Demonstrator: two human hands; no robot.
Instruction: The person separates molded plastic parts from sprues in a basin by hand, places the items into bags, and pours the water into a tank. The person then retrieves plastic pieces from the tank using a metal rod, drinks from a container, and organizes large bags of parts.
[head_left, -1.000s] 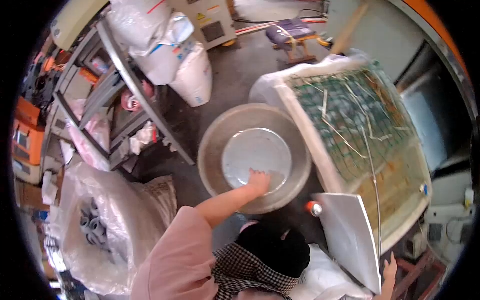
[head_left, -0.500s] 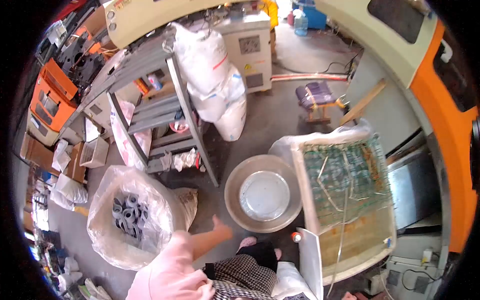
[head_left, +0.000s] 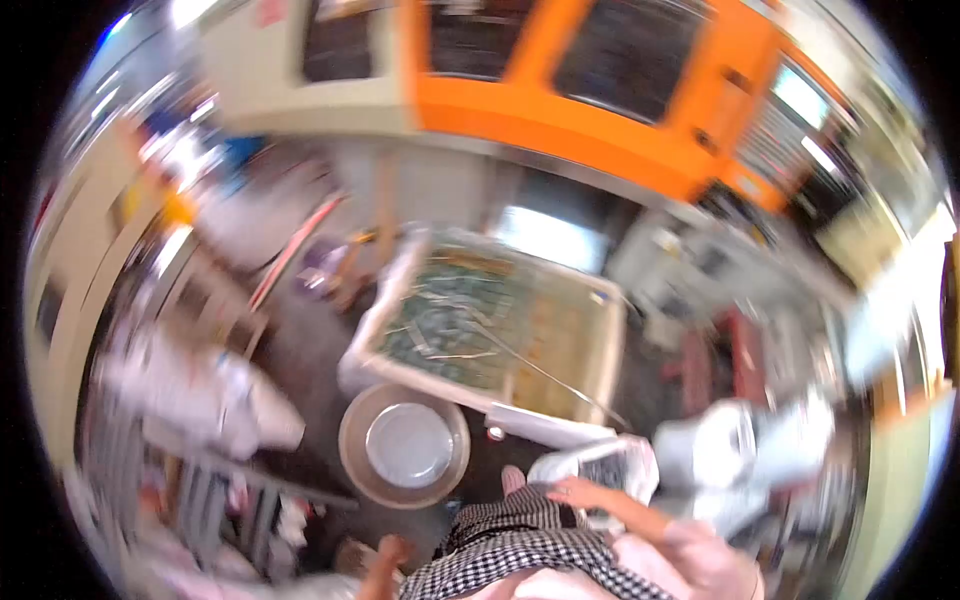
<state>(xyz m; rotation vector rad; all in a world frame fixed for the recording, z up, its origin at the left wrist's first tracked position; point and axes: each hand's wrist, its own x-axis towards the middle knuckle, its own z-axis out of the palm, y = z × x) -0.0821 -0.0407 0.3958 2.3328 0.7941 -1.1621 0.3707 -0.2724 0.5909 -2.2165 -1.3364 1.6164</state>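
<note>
My left hand (head_left: 393,550) is low in the view, left of the black-and-white checked apron (head_left: 520,545). Motion smears its fingers, and nothing held can be made out in it. My right hand (head_left: 570,491) is at the right side of the apron with its fingers loosely stretched out and nothing visible in them. Beside it stands a white bag (head_left: 640,465) with dark contents I cannot make out. A round metal basin (head_left: 355,455), holding a pale round pan (head_left: 410,445), sits on the floor ahead of my left hand.
A white-rimmed tub (head_left: 600,375) of murky water, partly covered by green netting (head_left: 440,320), stands ahead. Behind it is an orange and cream machine (head_left: 480,110). White sacks (head_left: 200,385) and a grey step rack (head_left: 220,500) are at left, white rolled bags (head_left: 705,445) at right.
My view has swung to the right, so the tub and basin sit further left. My left hand has dropped back beside the apron from its outstretched position. My right hand has come into view.
</note>
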